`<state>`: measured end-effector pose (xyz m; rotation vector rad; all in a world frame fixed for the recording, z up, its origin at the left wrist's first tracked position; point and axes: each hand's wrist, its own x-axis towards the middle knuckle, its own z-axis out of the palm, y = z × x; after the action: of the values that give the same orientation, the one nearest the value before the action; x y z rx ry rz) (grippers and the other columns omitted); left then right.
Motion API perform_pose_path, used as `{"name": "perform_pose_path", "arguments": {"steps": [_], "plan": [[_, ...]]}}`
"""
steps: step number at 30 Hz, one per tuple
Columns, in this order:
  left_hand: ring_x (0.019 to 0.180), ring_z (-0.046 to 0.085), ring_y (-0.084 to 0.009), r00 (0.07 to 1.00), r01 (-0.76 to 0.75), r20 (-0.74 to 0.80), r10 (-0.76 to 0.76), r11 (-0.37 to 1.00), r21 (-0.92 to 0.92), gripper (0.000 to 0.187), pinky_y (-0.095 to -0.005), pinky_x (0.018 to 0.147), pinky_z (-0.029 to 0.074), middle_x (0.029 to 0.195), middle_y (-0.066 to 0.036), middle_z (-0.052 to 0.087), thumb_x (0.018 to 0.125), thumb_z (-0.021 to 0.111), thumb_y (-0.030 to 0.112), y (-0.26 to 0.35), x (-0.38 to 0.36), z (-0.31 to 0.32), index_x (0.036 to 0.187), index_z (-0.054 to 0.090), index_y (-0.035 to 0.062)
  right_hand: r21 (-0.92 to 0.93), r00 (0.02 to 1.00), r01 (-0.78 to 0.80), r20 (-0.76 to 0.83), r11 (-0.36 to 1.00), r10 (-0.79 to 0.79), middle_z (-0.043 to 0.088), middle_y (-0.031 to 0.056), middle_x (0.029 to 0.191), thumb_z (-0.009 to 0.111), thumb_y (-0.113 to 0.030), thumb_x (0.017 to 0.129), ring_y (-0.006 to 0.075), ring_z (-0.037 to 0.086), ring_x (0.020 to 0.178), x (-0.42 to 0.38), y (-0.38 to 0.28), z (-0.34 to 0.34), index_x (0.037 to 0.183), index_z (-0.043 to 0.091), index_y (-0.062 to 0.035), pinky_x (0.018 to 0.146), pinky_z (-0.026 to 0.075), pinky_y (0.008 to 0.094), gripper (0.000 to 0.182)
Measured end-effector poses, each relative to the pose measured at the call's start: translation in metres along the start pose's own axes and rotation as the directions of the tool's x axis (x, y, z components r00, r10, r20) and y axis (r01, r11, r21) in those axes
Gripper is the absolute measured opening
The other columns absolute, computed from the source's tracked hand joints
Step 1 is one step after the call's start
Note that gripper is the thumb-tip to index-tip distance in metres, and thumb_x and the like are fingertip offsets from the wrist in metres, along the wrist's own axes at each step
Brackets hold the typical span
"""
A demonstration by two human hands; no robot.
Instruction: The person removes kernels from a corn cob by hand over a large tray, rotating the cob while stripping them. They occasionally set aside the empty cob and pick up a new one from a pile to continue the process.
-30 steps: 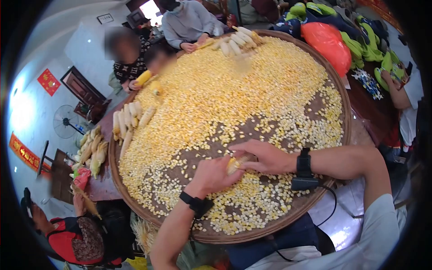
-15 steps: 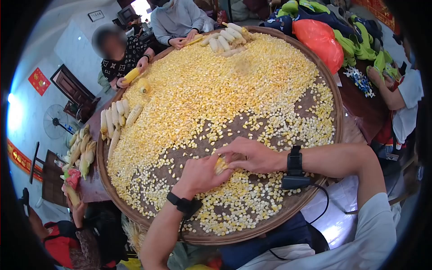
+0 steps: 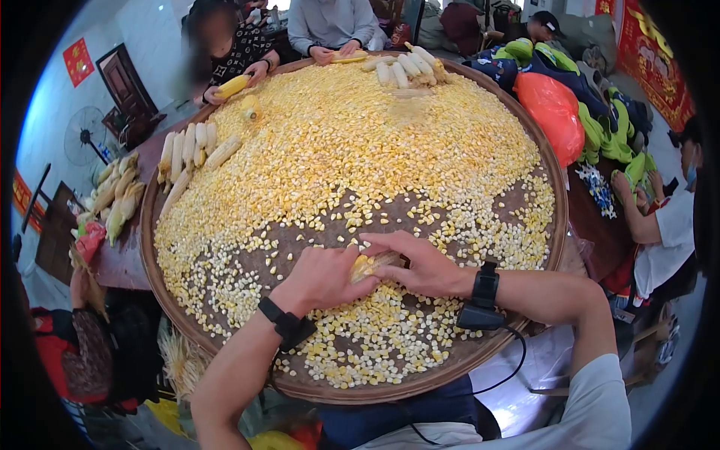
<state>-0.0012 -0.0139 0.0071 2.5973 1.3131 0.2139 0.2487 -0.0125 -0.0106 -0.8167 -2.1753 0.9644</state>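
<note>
Between my two hands is a corn cob (image 3: 386,260), pale and bare on the right, with yellow kernels left at its left end. My left hand (image 3: 319,279) is closed around that left end, its thumb pressed along the near side. My right hand (image 3: 424,264) grips the bare end, with the index finger stretched over the top. The fingers partly cover the cob. Below lie loose corn kernels (image 3: 337,142), heaped at the far side and scattered thinly near me, in a large round tray (image 3: 144,247) with a raised brown rim.
Stripped cobs (image 3: 178,157) lie at the tray's left, and more cobs (image 3: 405,71) at the far edge. A red bag (image 3: 551,116) and green shoe-like items (image 3: 615,139) are at right. Husked ears (image 3: 118,196) lie at left. Several people sit around; two across hold corn.
The view has shifted, so the tray sits further left and the far people are higher. Both hands stay on the cob; more of its bare right part now shows.
</note>
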Motion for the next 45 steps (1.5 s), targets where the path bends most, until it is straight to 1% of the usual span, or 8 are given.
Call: {"name": "perform_pose_path", "arguments": {"steps": [11,14,17,29,35,38,41,45], "plan": [[0.075,0.075,-0.0452,1.000,-0.007,-0.012,0.007,0.999,-0.036,0.069,-0.0566,0.072,0.057,0.078,-0.025,0.074,0.096,0.061,0.069,-0.001,0.000,-0.004,0.101,0.067,0.0009,-0.025,0.998,-0.026,-0.049,0.999,0.025,0.074,0.0112,0.134,0.082,-0.008,0.095,0.0244,0.070,0.121,-0.001,-0.005,0.000,0.158,0.055,-0.0120,0.109,0.054,0.0376,0.068],[0.075,0.075,-0.0453,1.000,-0.002,0.012,0.002,1.000,-0.013,0.070,-0.0564,0.071,0.057,0.079,-0.026,0.074,0.096,0.060,0.070,0.000,-0.001,-0.006,0.102,0.068,0.0003,0.097,0.995,-0.084,-0.053,0.992,0.090,0.074,0.0104,0.129,0.080,-0.011,0.096,0.0276,0.067,0.124,-0.002,-0.004,0.003,0.159,0.054,-0.0155,0.111,0.051,0.0420,0.068],[0.075,0.075,-0.0455,1.000,-0.003,0.003,0.003,1.000,-0.016,0.071,-0.0566,0.072,0.057,0.079,-0.026,0.074,0.097,0.059,0.070,0.000,0.000,-0.005,0.103,0.068,-0.0002,0.060,0.997,-0.042,-0.062,0.997,0.045,0.074,0.0109,0.131,0.079,-0.012,0.097,0.0281,0.067,0.125,-0.002,-0.003,0.005,0.160,0.053,-0.0141,0.112,0.051,0.0410,0.068],[0.074,0.075,-0.0442,0.999,-0.033,-0.005,0.033,0.999,-0.013,0.068,-0.0554,0.070,0.058,0.078,-0.026,0.074,0.097,0.061,0.068,-0.001,0.001,-0.002,0.102,0.068,0.0003,0.118,0.991,-0.109,-0.069,0.987,0.118,0.076,0.0100,0.128,0.080,-0.016,0.096,0.0238,0.070,0.123,-0.002,-0.006,0.002,0.154,0.058,-0.0118,0.108,0.054,0.0392,0.062],[0.074,0.075,-0.0443,0.999,-0.033,-0.016,0.033,0.999,-0.028,0.068,-0.0557,0.072,0.058,0.079,-0.025,0.075,0.097,0.061,0.068,0.001,0.001,-0.004,0.102,0.068,-0.0004,0.015,0.994,-0.043,-0.103,0.999,0.044,0.077,0.0094,0.127,0.081,-0.015,0.096,0.0248,0.071,0.120,-0.002,0.000,0.006,0.150,0.062,-0.0115,0.106,0.054,0.0392,0.057],[0.075,0.075,-0.0444,0.999,-0.039,-0.023,0.039,0.999,-0.025,0.069,-0.0557,0.073,0.058,0.079,-0.025,0.074,0.097,0.061,0.067,0.000,0.001,-0.001,0.102,0.069,-0.0007,0.123,0.987,-0.090,-0.119,0.988,0.105,0.078,0.0085,0.124,0.082,-0.015,0.096,0.0241,0.071,0.117,-0.004,0.004,0.008,0.143,0.067,-0.0114,0.105,0.054,0.0390,0.050],[0.075,0.075,-0.0443,0.999,-0.034,-0.024,0.034,0.999,-0.025,0.069,-0.0556,0.072,0.058,0.079,-0.025,0.074,0.097,0.061,0.068,-0.002,0.002,0.002,0.100,0.069,-0.0004,0.002,0.987,-0.012,-0.163,1.000,0.012,0.080,0.0067,0.116,0.083,-0.011,0.096,0.0187,0.074,0.111,-0.002,0.002,0.007,0.137,0.071,-0.0085,0.098,0.057,0.0335,0.043],[0.076,0.075,-0.0442,0.999,-0.032,-0.019,0.031,0.998,-0.048,0.069,-0.0555,0.072,0.058,0.079,-0.025,0.074,0.097,0.062,0.068,-0.002,0.001,0.000,0.099,0.068,0.0001,-0.096,0.989,0.023,-0.141,0.995,-0.036,0.079,0.0053,0.108,0.084,-0.010,0.094,0.0186,0.073,0.105,-0.001,-0.005,0.001,0.135,0.073,-0.0099,0.093,0.057,0.0344,0.042]]}}
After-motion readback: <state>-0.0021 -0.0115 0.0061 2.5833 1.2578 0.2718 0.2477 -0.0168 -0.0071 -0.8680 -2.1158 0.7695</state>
